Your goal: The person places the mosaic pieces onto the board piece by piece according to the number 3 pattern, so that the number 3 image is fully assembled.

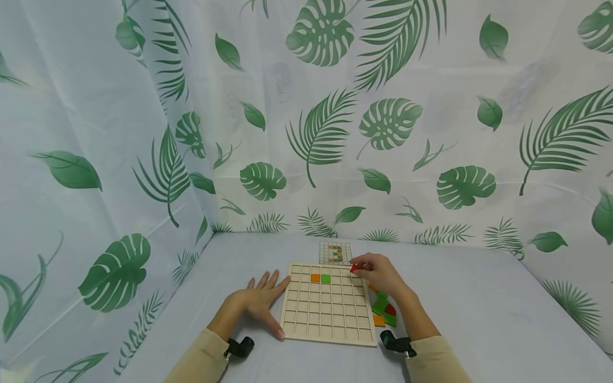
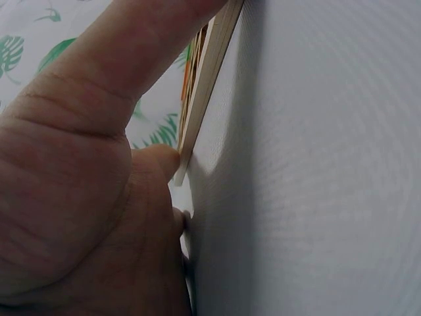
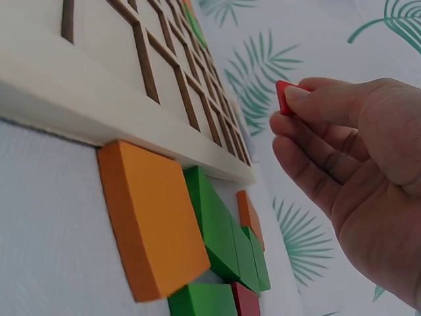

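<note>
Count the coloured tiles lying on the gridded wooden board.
2: an orange square tile and a green square tile right of it, near the far edge of the board. The right hand partly hides one corner.

The board (image 1: 325,319) lies before a card (image 1: 336,253), left of several tiles (image 1: 380,306).

Leaf-printed backdrop (image 1: 335,122), seemingly cloth, behind pale table (image 1: 488,303)

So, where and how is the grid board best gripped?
I'd pinch the grid board midway along its straight near rim, coming from the front: that stretch looks free; blocks crowd the right rim and the left hand touches the left.
</note>
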The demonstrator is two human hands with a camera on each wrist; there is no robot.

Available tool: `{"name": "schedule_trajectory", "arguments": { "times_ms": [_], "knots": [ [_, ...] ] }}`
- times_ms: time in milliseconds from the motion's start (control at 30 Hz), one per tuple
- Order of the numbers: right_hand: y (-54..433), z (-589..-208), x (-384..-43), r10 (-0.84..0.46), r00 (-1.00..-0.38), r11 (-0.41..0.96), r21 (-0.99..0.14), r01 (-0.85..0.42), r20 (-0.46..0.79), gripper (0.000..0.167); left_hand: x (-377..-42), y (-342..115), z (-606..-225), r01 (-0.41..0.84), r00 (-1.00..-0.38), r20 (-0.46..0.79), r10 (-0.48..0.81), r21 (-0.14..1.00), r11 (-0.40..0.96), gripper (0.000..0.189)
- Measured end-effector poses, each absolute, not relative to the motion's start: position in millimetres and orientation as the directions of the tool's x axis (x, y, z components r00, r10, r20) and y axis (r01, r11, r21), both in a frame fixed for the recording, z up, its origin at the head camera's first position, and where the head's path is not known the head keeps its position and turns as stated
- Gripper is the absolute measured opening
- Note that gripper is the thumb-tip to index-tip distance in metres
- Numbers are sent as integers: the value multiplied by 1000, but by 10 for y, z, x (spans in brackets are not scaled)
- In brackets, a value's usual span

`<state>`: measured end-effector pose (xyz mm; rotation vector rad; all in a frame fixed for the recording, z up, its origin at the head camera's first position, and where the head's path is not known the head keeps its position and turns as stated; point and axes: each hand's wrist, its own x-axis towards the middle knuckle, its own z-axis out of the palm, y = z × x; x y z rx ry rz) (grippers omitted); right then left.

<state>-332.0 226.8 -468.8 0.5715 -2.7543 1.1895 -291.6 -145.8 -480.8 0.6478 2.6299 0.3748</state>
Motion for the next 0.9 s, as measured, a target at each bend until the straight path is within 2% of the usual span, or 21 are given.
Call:
{"name": "schedule_trajectory", "arguments": {
  "times_ms": [567,900],
  "knots": [
    [2091,-4753,-3338,-348,-901,613,-664,-429,261,25,-2902,-1440,-4807,376,-813,-322,484,344,860,141],
    [1946,-4722,-3303,-310,-919,622,-679,-390,244,23,-2889,-1445,-4796,383,-813,-317,489,341,858,142]
  ]
}}
